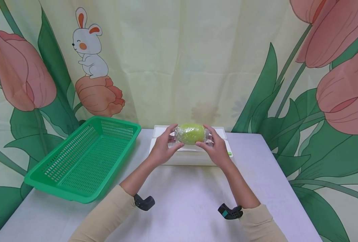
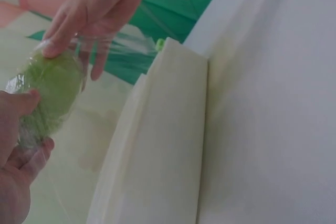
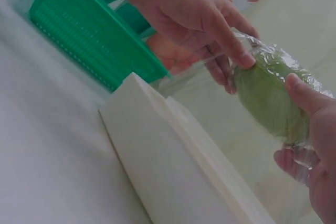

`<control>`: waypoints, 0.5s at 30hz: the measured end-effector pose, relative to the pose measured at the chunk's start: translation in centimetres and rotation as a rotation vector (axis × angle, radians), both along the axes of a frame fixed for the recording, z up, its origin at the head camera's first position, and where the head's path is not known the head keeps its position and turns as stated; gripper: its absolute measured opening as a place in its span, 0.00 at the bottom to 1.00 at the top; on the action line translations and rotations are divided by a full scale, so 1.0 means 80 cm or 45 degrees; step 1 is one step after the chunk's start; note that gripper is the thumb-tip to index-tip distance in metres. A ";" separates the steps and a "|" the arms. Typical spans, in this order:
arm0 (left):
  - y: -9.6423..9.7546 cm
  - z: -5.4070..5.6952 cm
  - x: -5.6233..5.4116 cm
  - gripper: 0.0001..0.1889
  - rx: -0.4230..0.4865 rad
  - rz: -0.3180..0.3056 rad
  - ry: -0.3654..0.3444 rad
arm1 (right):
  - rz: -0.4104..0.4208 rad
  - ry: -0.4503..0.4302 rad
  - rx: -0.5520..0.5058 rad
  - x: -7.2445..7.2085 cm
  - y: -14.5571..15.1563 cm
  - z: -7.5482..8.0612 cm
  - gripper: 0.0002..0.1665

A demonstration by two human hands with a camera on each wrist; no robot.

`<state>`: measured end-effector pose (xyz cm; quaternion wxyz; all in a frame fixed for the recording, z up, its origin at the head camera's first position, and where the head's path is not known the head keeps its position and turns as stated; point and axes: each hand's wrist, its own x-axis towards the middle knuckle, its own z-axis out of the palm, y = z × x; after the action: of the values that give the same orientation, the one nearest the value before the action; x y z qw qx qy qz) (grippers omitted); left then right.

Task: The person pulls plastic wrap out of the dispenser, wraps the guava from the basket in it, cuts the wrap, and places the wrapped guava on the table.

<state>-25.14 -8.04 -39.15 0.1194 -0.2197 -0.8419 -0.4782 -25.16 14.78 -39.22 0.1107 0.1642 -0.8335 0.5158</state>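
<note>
A green oval fruit [image 1: 191, 133], wrapped in clear cling film, is held up above a white cling film dispenser box [image 1: 188, 160]. My left hand [image 1: 163, 148] grips its left end, thumb in front and fingers behind. The right end is gripped the same way by my right hand [image 1: 216, 150]. In the left wrist view, a sheet of film [image 2: 123, 45] stretches from the wrapped fruit [image 2: 55, 87] towards the box. The right wrist view shows glossy creases on the fruit's film [image 3: 278, 59].
A green plastic basket [image 1: 85, 168] with perforated walls stands on the left of the white-covered table [image 1: 179, 201]. Behind the table hangs a curtain [image 1: 209, 67] printed with tulips and a rabbit. The box stands near the table's back edge.
</note>
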 end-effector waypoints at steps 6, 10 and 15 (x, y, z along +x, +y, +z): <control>0.001 0.006 0.000 0.38 0.012 -0.010 0.032 | -0.002 0.007 0.012 0.001 0.001 0.007 0.45; 0.002 0.010 0.000 0.38 0.038 -0.022 0.050 | -0.013 0.025 0.017 0.002 0.001 0.014 0.45; 0.005 0.018 0.002 0.37 0.056 -0.019 0.060 | -0.042 0.048 0.032 0.004 0.000 0.023 0.45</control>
<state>-24.99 -7.65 -37.72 0.1406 -0.2346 -0.8264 -0.4922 -24.85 14.79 -37.42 0.1329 0.1617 -0.8403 0.5001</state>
